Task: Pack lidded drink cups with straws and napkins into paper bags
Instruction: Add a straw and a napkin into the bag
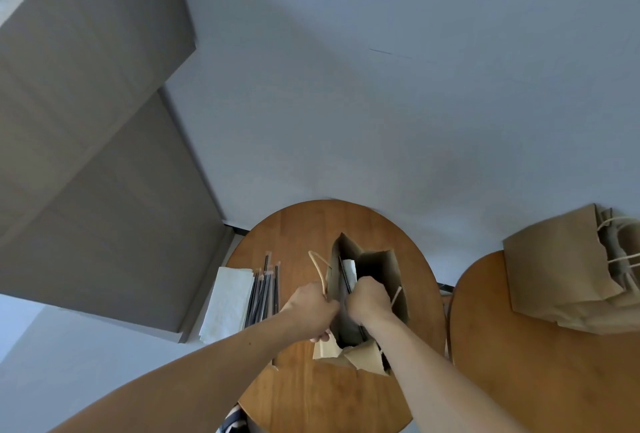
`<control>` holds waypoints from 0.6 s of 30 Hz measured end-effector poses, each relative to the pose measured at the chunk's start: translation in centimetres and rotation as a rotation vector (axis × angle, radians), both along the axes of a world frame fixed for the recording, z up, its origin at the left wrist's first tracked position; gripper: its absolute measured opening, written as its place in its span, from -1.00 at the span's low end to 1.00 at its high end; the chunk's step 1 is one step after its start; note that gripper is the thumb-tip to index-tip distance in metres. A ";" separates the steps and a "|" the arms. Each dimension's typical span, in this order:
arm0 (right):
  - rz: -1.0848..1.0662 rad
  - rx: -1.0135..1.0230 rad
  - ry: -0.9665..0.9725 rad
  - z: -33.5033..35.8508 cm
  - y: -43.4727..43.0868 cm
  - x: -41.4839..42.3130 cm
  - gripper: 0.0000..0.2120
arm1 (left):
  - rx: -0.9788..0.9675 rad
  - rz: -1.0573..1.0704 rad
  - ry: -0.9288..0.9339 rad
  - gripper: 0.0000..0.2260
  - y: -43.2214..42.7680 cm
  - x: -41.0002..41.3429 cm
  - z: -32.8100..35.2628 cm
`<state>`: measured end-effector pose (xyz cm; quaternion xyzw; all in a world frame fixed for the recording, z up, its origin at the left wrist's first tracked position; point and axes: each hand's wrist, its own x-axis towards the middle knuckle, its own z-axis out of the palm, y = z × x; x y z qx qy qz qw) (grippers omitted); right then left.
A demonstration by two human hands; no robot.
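A brown paper bag [379,273] stands open on the round wooden table [311,391]. My left hand [311,308] grips the bag's left rim beside its twine handle [317,266]. My right hand [369,301] is curled over the mouth of the bag, gripping its right rim. Inside the bag a white napkin [349,271] and a dark straw [345,278] show against the left wall. Any cup in the bag is hidden.
White napkins [228,304] lie stacked at the table's left edge, with several wrapped black straws [265,290] beside them. A pile of flat paper bags [568,270] rests on a second wooden table [519,363] to the right. A grey cabinet [86,155] rises on the left.
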<state>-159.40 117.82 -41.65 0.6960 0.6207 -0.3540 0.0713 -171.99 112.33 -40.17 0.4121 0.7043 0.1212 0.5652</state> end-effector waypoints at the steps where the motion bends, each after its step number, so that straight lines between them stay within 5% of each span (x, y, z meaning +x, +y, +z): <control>1: -0.032 -0.011 0.004 -0.6 0.1 0.1 -0.73 | 0.017 -0.012 -0.007 -0.95 -0.1 -0.1 0.0; 11: -0.183 -0.165 0.057 -5.8 0.8 0.4 -0.87 | 0.100 -0.054 0.072 -0.94 -1.2 -1.6 -0.9; 18: -0.034 -0.077 -0.015 -6.0 0.6 0.2 -0.91 | 0.131 -0.069 0.099 -0.96 -1.2 -1.7 -1.6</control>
